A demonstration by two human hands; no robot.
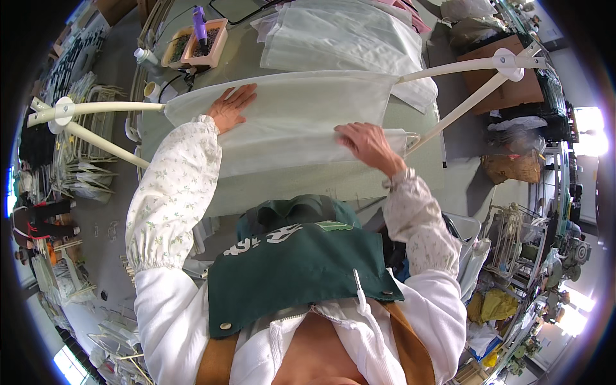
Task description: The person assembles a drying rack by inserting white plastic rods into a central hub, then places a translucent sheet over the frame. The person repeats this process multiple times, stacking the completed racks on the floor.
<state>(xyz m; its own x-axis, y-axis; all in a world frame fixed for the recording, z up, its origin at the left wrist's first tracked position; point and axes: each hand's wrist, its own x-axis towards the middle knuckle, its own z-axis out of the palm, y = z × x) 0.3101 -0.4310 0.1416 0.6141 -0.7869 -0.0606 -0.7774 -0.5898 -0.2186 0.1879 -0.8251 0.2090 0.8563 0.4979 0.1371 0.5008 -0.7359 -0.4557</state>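
A pale fabric panel (298,106) is stretched between cream-coloured tubes across the table. My left hand (233,108) lies flat with spread fingers on the panel's left part. Towards the panel's lower right, my right hand (365,143) is over the cloth with its fingers bent; it is slightly blurred, and whether it pinches the cloth does not show. The left tube (115,106) ends at a white round joint (64,111). On the right, another tube (447,68) meets a second white round joint (507,64).
Folded translucent fabric (341,38) lies at the table's back. A purple electric screwdriver (200,29) stands in a pink tray (219,45) of small dark parts. Nearby are a white bottle (145,57) and a tape roll (152,90). A cardboard box (505,86) is beyond the table's right side.
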